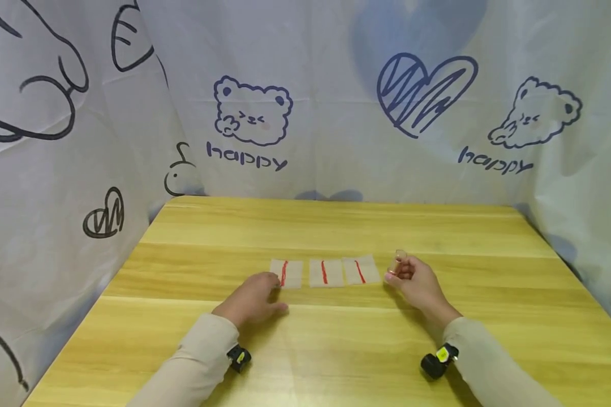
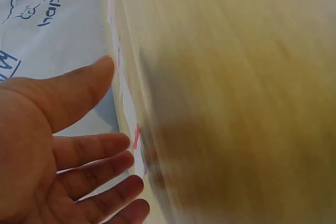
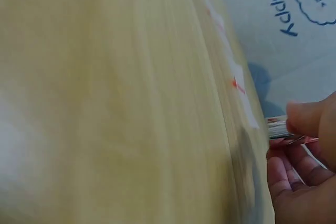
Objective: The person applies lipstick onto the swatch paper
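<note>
Three pale square pieces lie in a row on the wooden table: a left one (image 1: 294,275), a middle one (image 1: 333,273) and a right one (image 1: 368,269), each with a red line. My left hand (image 1: 253,298) rests at the near left edge of the left piece, fingers relaxed and holding nothing; in the left wrist view its thumb and fingers (image 2: 94,150) are spread apart. Right of the row, my right hand (image 1: 418,284) pinches a small see-through object (image 1: 398,260) with reddish tints between thumb and fingers. Its exact kind I cannot tell.
The wooden table (image 1: 336,350) reaches back to a white cloth backdrop (image 1: 326,130) with drawn bears, hearts and lettering. Cloth also hangs along the left and right sides. A small black camera sits on each wrist, the left one (image 1: 240,358) and the right one (image 1: 435,364).
</note>
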Tool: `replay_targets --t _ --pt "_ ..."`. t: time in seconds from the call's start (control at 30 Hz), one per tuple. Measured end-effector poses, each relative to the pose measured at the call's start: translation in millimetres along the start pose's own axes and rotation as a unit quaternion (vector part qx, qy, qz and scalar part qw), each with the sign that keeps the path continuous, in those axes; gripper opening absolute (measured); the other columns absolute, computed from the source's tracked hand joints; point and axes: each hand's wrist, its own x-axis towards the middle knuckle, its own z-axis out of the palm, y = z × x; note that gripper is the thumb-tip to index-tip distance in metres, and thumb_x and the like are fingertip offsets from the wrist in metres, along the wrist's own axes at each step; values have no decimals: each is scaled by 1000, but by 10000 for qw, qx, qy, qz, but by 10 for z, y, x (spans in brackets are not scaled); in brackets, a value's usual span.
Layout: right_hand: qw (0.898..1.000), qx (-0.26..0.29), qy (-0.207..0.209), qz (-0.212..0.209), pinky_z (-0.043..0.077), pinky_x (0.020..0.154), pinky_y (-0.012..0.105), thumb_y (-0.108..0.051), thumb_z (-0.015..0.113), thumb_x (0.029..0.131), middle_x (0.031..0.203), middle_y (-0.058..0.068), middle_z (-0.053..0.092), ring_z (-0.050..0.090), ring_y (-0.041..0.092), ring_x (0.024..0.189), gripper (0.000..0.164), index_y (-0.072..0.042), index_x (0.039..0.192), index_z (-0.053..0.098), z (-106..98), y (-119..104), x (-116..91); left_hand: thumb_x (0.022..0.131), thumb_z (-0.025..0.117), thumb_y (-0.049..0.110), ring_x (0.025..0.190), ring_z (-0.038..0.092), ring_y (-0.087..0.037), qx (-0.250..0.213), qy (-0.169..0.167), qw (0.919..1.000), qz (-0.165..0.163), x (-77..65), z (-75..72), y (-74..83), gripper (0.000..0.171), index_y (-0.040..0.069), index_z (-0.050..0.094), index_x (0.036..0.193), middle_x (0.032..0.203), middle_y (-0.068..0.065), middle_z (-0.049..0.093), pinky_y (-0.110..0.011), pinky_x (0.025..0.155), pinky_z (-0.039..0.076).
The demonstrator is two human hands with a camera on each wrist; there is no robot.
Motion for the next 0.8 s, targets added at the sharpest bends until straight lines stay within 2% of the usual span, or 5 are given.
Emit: replay_targets --t 0.17,0.43,0.63,0.8 --pt "9979 -597 -14 -262 47 75 30 -8 75 85 88 7 63 56 19 82 24 -1 100 58 17 66 141 87 75 29 129 43 -39 256 -220 9994 -114 8 9 -13 60 -8 55 129 138 -23 49 -46 109 33" --pt "9965 -801 -73 -220 49 80 39 -7 75 84 92 9 65 59 24 87 26 1 102 59 15 80 212 87 75 31 130 43 -39 417 -293 9986 -168 22 -9 -9 57 -6 59 126 139 -22 48 -46 109 33" --pt "9953 -886 -101 -367 49 77 37 -7 76 83 90 8 65 60 23 85 24 -1 99 60 15 85 218 87 74 33 130 43 -39 506 -316 9981 -145 30 5 -17 57 -6 59 126 139 -21 48 -46 109 32" --pt "9958 -852 -116 -309 49 76 35 -6 77 81 90 9 65 60 23 85 24 -1 96 59 6 83 216 87 74 33 130 43 -39 490 -338 9981 -149 33 10 -12 57 -5 58 127 140 -21 48 -46 110 32"
